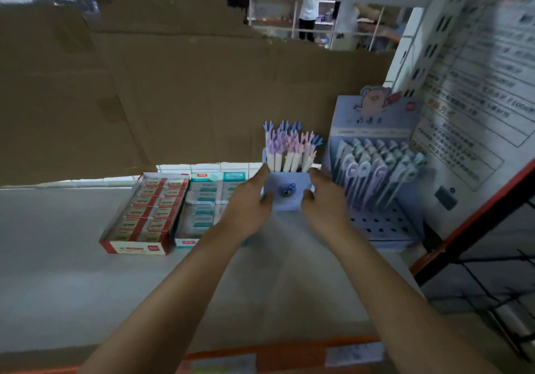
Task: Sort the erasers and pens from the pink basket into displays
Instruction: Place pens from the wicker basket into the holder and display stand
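**Pen box being seated between the displays**

Both hands are on the small lavender pen box (289, 192). The left hand (249, 200) grips its left side and the right hand (324, 197) its right side, fingers curled round the edges and thumbs near the front face. The box sits between the two hands, far out at arm's reach on the grey shelf (72, 258). Blur hides whether its base is down or just above the surface.

My reading is that this is the placing step for the pens, with the box being squared up in the gap. The red eraser box (144, 214) and the teal eraser box (202, 200) lie just left of the left hand, and the tiered pen display (376, 171) stands just right of the right hand. The pink basket is not in view.

The pens (289, 148) stand upright in the box. Their long axis is near vertical, tipped slightly away from the person, with the pronged pastel tops pointing up. The box front, with its round motif, faces the person.

The next move probably calls for settling the box flat, front in line with its neighbours. The hands should then let go evenly so the tall pens do not tip it.
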